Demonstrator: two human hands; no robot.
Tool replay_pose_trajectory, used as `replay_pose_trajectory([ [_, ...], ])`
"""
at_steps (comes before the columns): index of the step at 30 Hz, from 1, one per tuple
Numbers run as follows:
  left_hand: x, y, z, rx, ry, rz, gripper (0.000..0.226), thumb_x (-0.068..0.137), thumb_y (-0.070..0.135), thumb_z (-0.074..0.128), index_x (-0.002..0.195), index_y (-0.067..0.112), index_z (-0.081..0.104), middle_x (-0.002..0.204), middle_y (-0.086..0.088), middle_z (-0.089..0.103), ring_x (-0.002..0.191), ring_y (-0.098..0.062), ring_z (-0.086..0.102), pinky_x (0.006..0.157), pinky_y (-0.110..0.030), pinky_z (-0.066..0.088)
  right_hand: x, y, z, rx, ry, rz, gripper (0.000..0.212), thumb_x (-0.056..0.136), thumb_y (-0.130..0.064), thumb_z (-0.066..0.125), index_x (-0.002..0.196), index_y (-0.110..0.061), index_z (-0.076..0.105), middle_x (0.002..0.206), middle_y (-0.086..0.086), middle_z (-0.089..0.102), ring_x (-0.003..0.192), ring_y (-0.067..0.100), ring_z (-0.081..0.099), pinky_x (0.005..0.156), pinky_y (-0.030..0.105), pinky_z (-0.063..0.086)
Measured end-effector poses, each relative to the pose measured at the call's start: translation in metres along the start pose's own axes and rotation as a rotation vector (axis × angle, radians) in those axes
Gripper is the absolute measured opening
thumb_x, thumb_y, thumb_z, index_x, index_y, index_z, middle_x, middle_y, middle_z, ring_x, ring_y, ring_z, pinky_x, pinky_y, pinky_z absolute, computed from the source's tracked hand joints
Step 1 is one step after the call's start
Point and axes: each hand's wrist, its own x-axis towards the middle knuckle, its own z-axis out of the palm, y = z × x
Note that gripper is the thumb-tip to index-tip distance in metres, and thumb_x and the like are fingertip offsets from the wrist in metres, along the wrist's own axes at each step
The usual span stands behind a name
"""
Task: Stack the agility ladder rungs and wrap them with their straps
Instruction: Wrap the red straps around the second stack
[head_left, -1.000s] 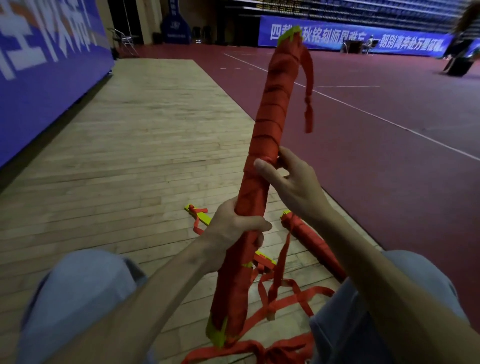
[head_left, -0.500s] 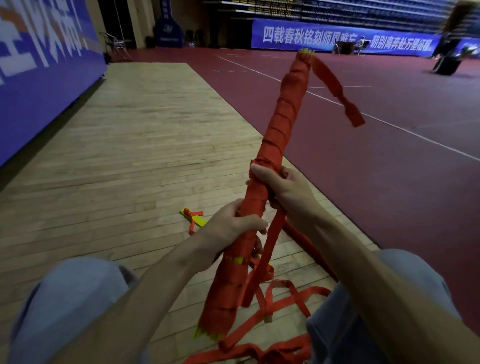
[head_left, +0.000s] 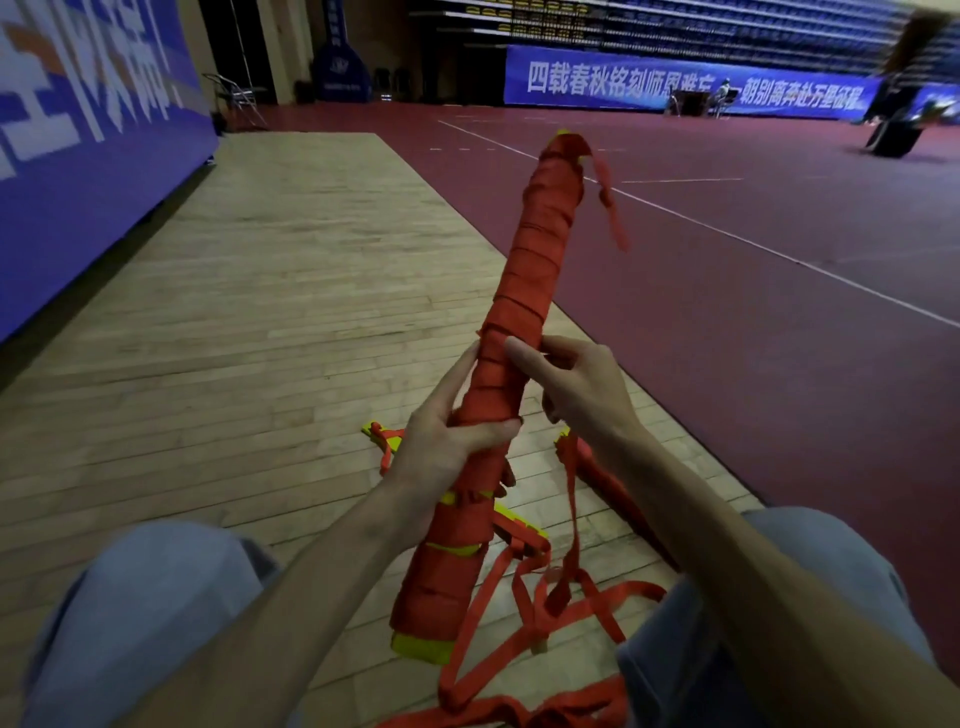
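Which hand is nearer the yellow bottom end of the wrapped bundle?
Left. The left hand grips the wrapped bundle lower down, toward its yellow bottom end; the right hand holds the strap at the bundle higher up.

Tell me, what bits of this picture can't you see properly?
All in the head view:
- Rungs: wrapped inside the held bundle; only yellow ends show, so they can't be counted.
- Right hand: palm faces away, so whether it holds the loose strap is unclear.
- Second bundle on the floor: mostly behind the right forearm.
- Strap pile: cut off by the bottom edge.
- Figure by the far banner: too small.
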Motion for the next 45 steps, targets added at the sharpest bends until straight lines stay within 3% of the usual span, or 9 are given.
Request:
replay_pose_trajectory([
  [7,-0.003,0.006,-0.018,-0.407,-0.297,-0.098,0.065,0.082,0.009,0.069,0.135,0.042,0.054,0.099,-0.016,0.070,0.056,-0.026,0.060,0.053,-0.032,0.052,0.002,-0.002,-0.004,0.225,-0.094,0.056,0.029,0.082,-0.042,0.074,0.090,-0.015,0.071,0.063,-0.010,0.060,0.054,0.003,0.046,0.053,0.022,0.036],
  [11,-0.008,0.003,-0.017,-0.516,-0.446,-0.197,0.067,0.072,0.019,0.083,0.133,0.036,0.059,0.100,-0.016,0.070,0.052,-0.023,0.061,0.051,-0.029,0.052,-0.002,-0.002,-0.005,0.368,-0.206,0.063,0.036,0.082,-0.043,0.069,0.099,-0.011,0.073,0.108,0.041,0.060,0.076,0.033,0.054,0.067,0.040,0.042],
  [14,-0.009,0.004,-0.014,-0.490,-0.438,-0.206,0.067,0.072,0.024,0.083,0.133,0.034,0.059,0.102,-0.019,0.070,0.056,-0.024,0.064,0.056,-0.031,0.055,-0.001,-0.005,-0.006,0.359,-0.128,0.052,0.061,0.068,-0.050,0.076,0.097,0.003,0.069,0.110,0.047,0.054,0.087,0.055,0.056,0.080,0.052,0.045],
  [19,-0.002,0.010,-0.009,-0.096,-0.334,-0.185,0.040,0.087,0.040,0.063,0.126,0.034,0.064,0.112,-0.017,0.071,0.088,-0.039,0.071,0.079,-0.041,0.059,0.007,0.002,-0.006,0.288,0.050,0.111,0.054,0.067,-0.045,0.084,0.099,-0.009,0.060,0.069,-0.006,0.069,0.059,0.011,0.064,0.054,0.024,0.046],
  [24,0.001,-0.012,0.007,0.436,-0.090,-0.149,0.056,0.070,0.055,0.079,0.115,0.028,0.059,0.099,-0.004,0.071,0.079,-0.015,0.070,0.066,-0.027,0.056,0.009,0.016,0.001,0.214,0.287,0.239,0.068,0.057,-0.049,0.091,0.105,-0.016,0.056,0.094,0.004,0.073,0.077,0.014,0.073,0.061,0.025,0.054],
  [28,0.000,-0.033,0.014,0.837,0.065,0.000,0.059,0.064,0.023,0.086,0.108,0.030,0.047,0.083,0.005,0.061,0.069,-0.009,0.063,0.054,-0.020,0.047,0.004,0.022,0.008,0.098,0.284,0.220,0.065,0.056,-0.063,0.084,0.100,-0.024,0.056,0.086,-0.007,0.070,0.076,0.007,0.069,0.065,0.028,0.057],
  [33,0.000,-0.022,0.003,0.374,0.007,-0.020,0.054,0.059,0.000,0.080,0.101,0.025,0.058,0.077,-0.002,0.066,0.059,-0.012,0.064,0.053,-0.027,0.054,0.000,0.013,0.002,0.025,0.205,0.008,0.053,0.073,-0.059,0.068,0.110,-0.021,0.064,0.078,-0.009,0.062,0.066,-0.002,0.058,0.062,0.020,0.049],
  [38,-0.007,-0.007,-0.006,-0.221,-0.421,-0.118,0.039,0.063,0.001,0.071,0.100,0.008,0.059,0.071,-0.004,0.060,0.054,-0.016,0.056,0.055,-0.028,0.051,0.001,0.002,0.002,0.380,-0.102,0.102,0.039,0.079,-0.055,0.065,0.100,-0.022,0.064,0.063,-0.011,0.058,0.053,0.007,0.048,0.052,0.021,0.042],
  [45,-0.004,-0.003,-0.007,0.066,-0.444,-0.214,0.036,0.066,0.019,0.075,0.095,0.004,0.062,0.073,-0.008,0.068,0.061,-0.019,0.063,0.060,-0.029,0.053,-0.003,0.001,0.002,0.602,-0.083,0.264,0.017,0.086,-0.031,0.073,0.083,-0.015,0.075,0.091,0.010,0.075,0.073,0.016,0.070,0.062,0.029,0.056],
])
